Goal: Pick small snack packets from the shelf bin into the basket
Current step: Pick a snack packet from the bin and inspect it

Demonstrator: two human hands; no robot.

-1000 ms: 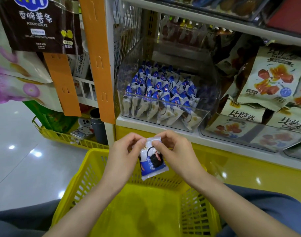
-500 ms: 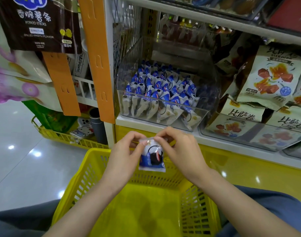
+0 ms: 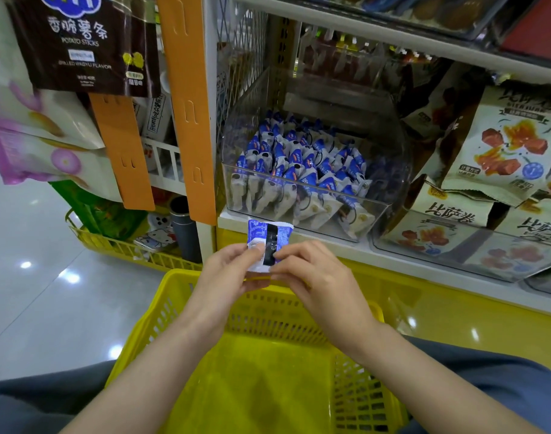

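A small blue and white snack packet (image 3: 269, 241) stands upright above the far rim of the yellow basket (image 3: 258, 377), its back side with a dark strip facing me. My left hand (image 3: 228, 272) pinches its lower left edge and my right hand (image 3: 311, 274) pinches its lower right edge. Behind it on the shelf sits a clear plastic bin (image 3: 390, 195) holding several more blue and white packets (image 3: 299, 170). The basket's inside shows nothing but its yellow floor.
Larger snack bags (image 3: 512, 145) fill the clear bins to the right. An orange shelf post (image 3: 189, 104) stands left of the bin, with hanging bags (image 3: 89, 42) beyond it. A second yellow basket (image 3: 120, 245) with small items sits on the glossy floor at the left.
Both hands have turned the packet over and raised it: it hung below the fingers with its front showing, and now it stands above them with its back showing.
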